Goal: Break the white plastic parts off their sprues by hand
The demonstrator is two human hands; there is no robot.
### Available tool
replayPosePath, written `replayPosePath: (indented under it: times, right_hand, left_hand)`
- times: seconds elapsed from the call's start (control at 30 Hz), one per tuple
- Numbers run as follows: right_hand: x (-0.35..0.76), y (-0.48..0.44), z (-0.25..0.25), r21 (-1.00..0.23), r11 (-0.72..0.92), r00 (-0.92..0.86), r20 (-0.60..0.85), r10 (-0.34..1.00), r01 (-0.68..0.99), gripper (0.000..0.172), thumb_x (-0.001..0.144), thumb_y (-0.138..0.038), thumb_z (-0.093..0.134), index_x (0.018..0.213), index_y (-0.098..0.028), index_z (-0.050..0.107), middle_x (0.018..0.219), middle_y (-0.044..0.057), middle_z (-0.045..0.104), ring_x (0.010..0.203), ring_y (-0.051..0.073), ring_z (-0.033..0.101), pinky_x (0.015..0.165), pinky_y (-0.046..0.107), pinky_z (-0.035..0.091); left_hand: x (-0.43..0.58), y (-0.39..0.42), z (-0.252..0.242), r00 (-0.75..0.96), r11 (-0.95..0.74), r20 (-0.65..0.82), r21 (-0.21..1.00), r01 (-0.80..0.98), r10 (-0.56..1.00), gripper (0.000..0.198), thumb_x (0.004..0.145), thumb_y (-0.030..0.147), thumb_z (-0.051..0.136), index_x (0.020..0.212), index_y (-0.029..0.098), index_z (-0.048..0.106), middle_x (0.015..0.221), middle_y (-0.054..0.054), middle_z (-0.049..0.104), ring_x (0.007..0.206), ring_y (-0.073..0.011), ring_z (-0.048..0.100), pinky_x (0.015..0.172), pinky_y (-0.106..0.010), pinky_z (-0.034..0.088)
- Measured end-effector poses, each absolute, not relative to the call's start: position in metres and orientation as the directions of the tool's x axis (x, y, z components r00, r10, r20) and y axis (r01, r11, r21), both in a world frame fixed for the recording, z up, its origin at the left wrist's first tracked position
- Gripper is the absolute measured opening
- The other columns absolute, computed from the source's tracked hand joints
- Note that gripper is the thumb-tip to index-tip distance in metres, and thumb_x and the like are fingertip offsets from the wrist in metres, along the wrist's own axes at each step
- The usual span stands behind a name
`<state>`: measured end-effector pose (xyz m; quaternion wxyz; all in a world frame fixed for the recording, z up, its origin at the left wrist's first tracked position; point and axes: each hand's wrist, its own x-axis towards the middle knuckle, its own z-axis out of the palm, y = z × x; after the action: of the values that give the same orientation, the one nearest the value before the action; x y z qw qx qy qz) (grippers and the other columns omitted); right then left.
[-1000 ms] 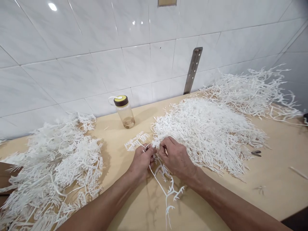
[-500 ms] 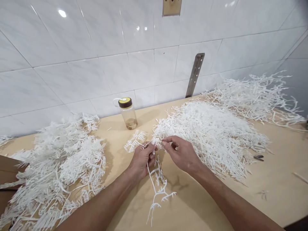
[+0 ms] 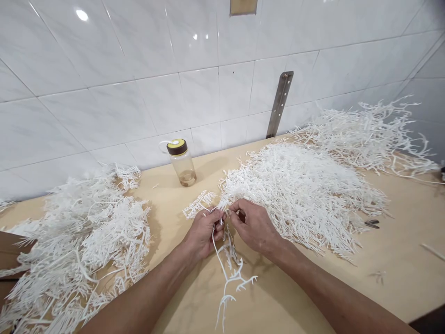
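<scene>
Over the middle of the wooden table, my left hand (image 3: 206, 230) is closed on the stem of a white plastic branch (image 3: 224, 273). Its bare forked twigs hang down below my fingers, and feathery tufts stick out past the fingertips. My right hand (image 3: 253, 224) comes from the right with thumb and forefinger pinched together, right against the tufts by my left fingertips. What exactly sits in that pinch is too small to make out. Just beyond my left hand lies a fringed white sprig (image 3: 199, 204).
A big heap of white sprigs (image 3: 302, 195) lies right of centre, with bare white branches (image 3: 365, 134) behind it. Another pile (image 3: 100, 232) covers the left. A bottle (image 3: 184, 169) stands near the tiled wall, beside a metal bracket (image 3: 280, 104). Small dark snips (image 3: 371, 224) lie at right.
My right hand has moved slightly left, closing its thumb and forefinger by the tufts in my left hand. The hanging branch has swung a little, and the view has shifted slightly.
</scene>
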<state>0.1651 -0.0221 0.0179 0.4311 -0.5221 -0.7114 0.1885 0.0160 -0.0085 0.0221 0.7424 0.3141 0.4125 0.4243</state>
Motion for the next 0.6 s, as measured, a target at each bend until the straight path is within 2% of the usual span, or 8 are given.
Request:
replayPosePath:
  times: [0.13,0.27,0.43,0.53,0.6]
  right_hand:
    - [0.16,-0.023,0.013,-0.594,0.412,-0.085,0.498,0.863,0.691,0.01,0.085,-0.013,0.052,0.078,-0.018,0.057,0.073,0.002,0.062,0.063,0.015,0.054,0.059,0.027,0.04]
    - [0.172,-0.016,0.012,-0.476,0.384,-0.071,0.552,0.831,0.791,0.02,0.091,-0.011,0.043,0.075,-0.018,0.053,0.07,0.004,0.057,0.056,0.014,0.049,0.052,0.027,0.036]
    - [0.198,-0.008,0.019,-0.506,0.29,0.105,0.615,0.781,0.812,0.013,0.088,-0.015,0.054,0.075,-0.019,0.054,0.067,0.002,0.059,0.058,0.015,0.052,0.057,0.028,0.038]
    - [0.198,-0.009,0.024,-0.565,0.335,0.117,0.618,0.778,0.754,0.007,0.089,-0.022,0.057,0.084,-0.018,0.061,0.074,0.003,0.064,0.054,0.013,0.051,0.059,0.03,0.042]
    - [0.191,-0.012,0.025,-0.649,0.371,0.088,0.56,0.824,0.664,0.012,0.09,-0.025,0.056,0.09,-0.017,0.065,0.083,0.006,0.068,0.055,0.013,0.054,0.058,0.029,0.044]
  left_hand:
    - [0.019,-0.01,0.023,0.286,0.417,-0.324,0.828,-0.376,0.902,0.028,0.06,0.024,0.08,0.064,0.014,0.055,0.052,0.006,0.043,0.042,-0.0022,0.031,0.036,-0.015,0.016]
    - [0.019,-0.013,0.026,0.21,0.35,-0.289,0.857,-0.379,0.934,0.032,0.06,0.026,0.081,0.064,0.015,0.052,0.058,0.005,0.048,0.042,-0.0016,0.031,0.036,-0.015,0.018]
    - [0.015,-0.011,0.026,0.212,0.353,-0.293,0.865,-0.356,0.932,0.029,0.064,0.03,0.08,0.069,0.014,0.056,0.063,0.003,0.051,0.042,-0.0023,0.033,0.034,-0.016,0.02]
    - [0.014,-0.009,0.024,0.216,0.336,-0.272,0.864,-0.375,0.938,0.028,0.066,0.031,0.08,0.071,0.014,0.058,0.064,0.003,0.052,0.043,-0.0031,0.035,0.033,-0.016,0.021]
    - [0.014,-0.008,0.023,0.214,0.334,-0.269,0.858,-0.389,0.939,0.029,0.065,0.03,0.081,0.07,0.014,0.058,0.062,0.004,0.05,0.043,-0.0032,0.036,0.033,-0.016,0.022]
